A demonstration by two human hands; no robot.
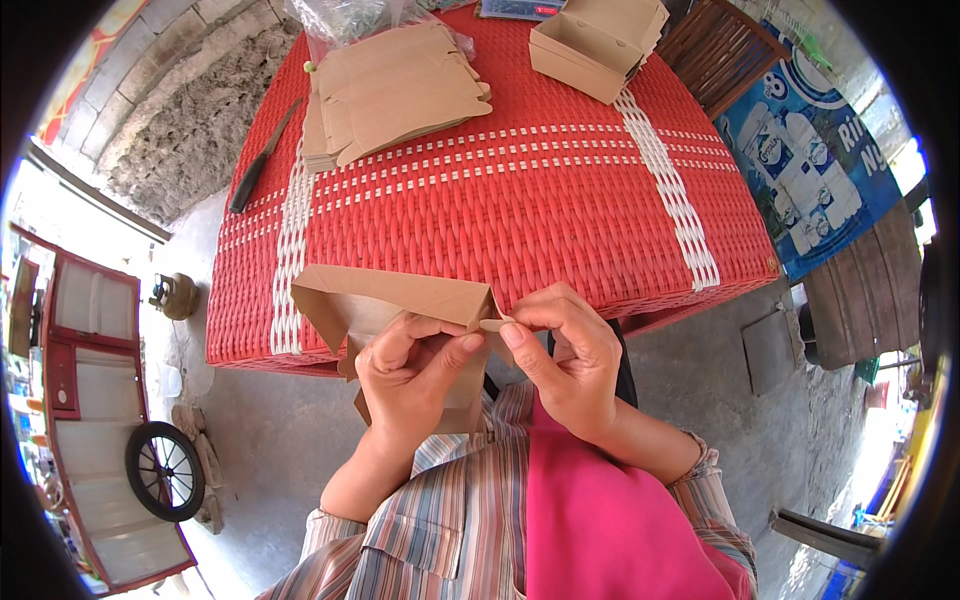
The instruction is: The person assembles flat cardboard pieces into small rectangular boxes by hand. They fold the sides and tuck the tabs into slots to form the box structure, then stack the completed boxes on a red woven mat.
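Observation:
A partly folded brown cardboard box (400, 289) is held at the near edge of the red woven table, tilted with its inside toward me. My left hand (412, 372) pinches its right corner from inside, thumb and forefinger together. At the same corner, my right hand (567, 360) grips a small cardboard tab between thumb and fingers. Both sets of fingertips nearly meet there. The box's lower part hangs behind my left hand and is partly hidden by it.
A stack of flat cardboard box blanks (400, 90) lies at the table's far left, beside a dark-handled knife (262, 160). Folded open boxes (590, 50) stand at the far right. A clear plastic bag (350, 18) sits behind the blanks. The red woven tabletop (480, 215) has white stripes.

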